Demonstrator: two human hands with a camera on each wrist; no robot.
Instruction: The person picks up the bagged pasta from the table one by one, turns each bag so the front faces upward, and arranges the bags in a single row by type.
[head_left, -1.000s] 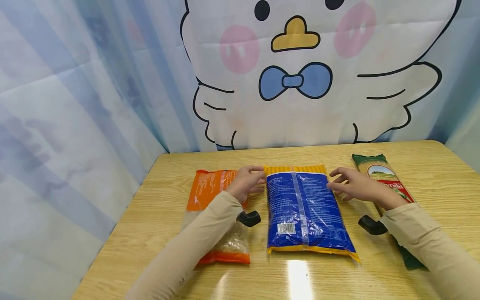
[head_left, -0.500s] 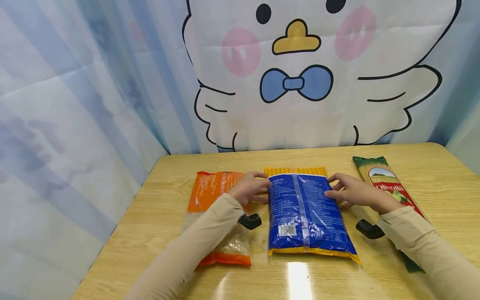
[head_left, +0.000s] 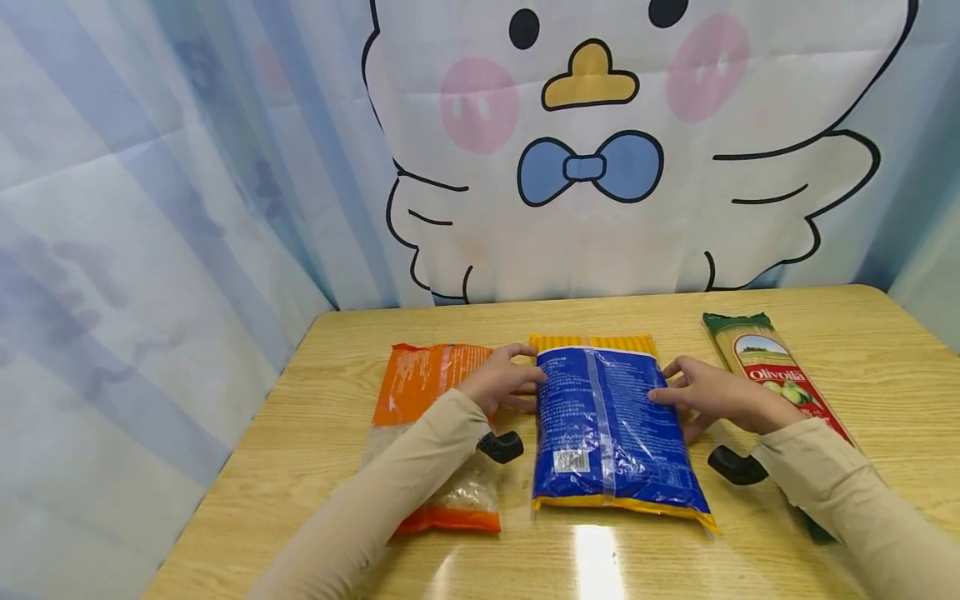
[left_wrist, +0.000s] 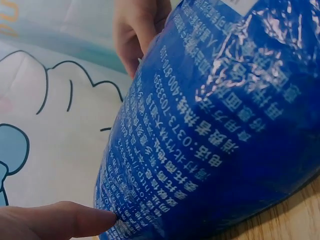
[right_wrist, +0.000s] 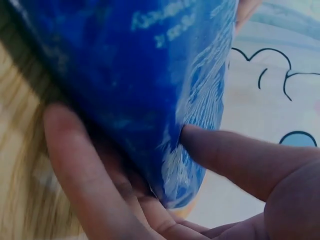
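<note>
Between the two hands lies a blue plastic food bag (head_left: 600, 408) with yellow ends, a barcode and rows of white print; its contents are hidden. My left hand (head_left: 504, 383) holds its left side near the far end, and in the left wrist view the thumb (left_wrist: 70, 219) presses into the blue film. At the opposite side, my right hand (head_left: 716, 393) grips the edge. Seen from the right wrist, its thumb (right_wrist: 225, 150) pushes on the bag's face while the other fingers (right_wrist: 85, 170) reach beneath the edge, low over the wood.
An orange bag (head_left: 416, 383) with a see-through lower part lies to the left, partly under the left arm. To the right, a green pasta packet (head_left: 780, 367) is partly covered by the right sleeve. The wooden table (head_left: 292, 433) ends at a printed curtain (head_left: 592, 242).
Both hands have closed in on the sides of the blue bag. The right hand has lowered, its fingers now at and under the right edge. The bag lies in nearly the same place.
</note>
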